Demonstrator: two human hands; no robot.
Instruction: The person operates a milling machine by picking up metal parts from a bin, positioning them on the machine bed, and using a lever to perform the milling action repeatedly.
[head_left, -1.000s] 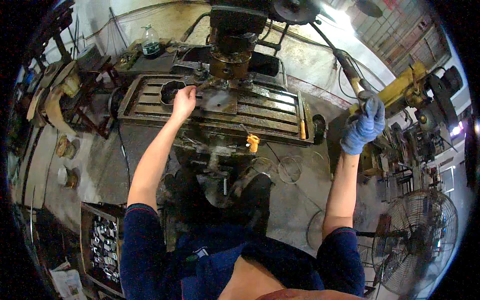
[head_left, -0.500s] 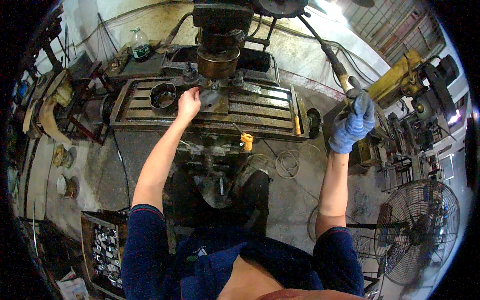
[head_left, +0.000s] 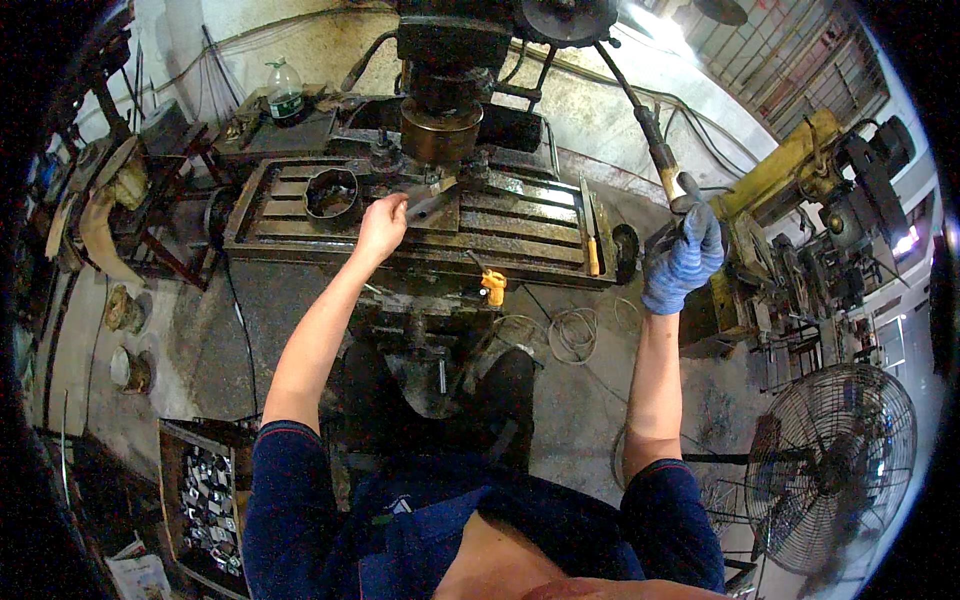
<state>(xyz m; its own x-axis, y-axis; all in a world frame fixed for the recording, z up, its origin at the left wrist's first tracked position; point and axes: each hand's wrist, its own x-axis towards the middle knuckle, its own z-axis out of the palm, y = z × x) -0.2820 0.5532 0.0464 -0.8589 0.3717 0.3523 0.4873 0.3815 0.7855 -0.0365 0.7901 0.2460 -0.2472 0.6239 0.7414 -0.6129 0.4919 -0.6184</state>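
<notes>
My bare left hand [head_left: 381,228] is closed over the machine table [head_left: 520,225], pinching what looks like a small brush [head_left: 430,203]. Its pale tip points to the far right, below the round spindle head [head_left: 440,130]. Just left of that hand stands a round tin [head_left: 331,194] with dark contents. My right hand [head_left: 688,258], in a blue glove, is wrapped round the end of a long machine lever [head_left: 663,160]. The lever slopes down from the machine's upper right side.
A file-like tool with an orange handle [head_left: 593,255] lies at the table's right end. A yellow fitting [head_left: 492,286] sits on the front edge. A fan [head_left: 832,465] stands at the lower right, a box of metal pieces [head_left: 208,505] at the lower left. Hose [head_left: 572,335] coils on the floor.
The lever and my gloved right hand have swung somewhat to the left. My left hand has shifted slightly right and nearer, and the brush now shows beyond its fingers.
</notes>
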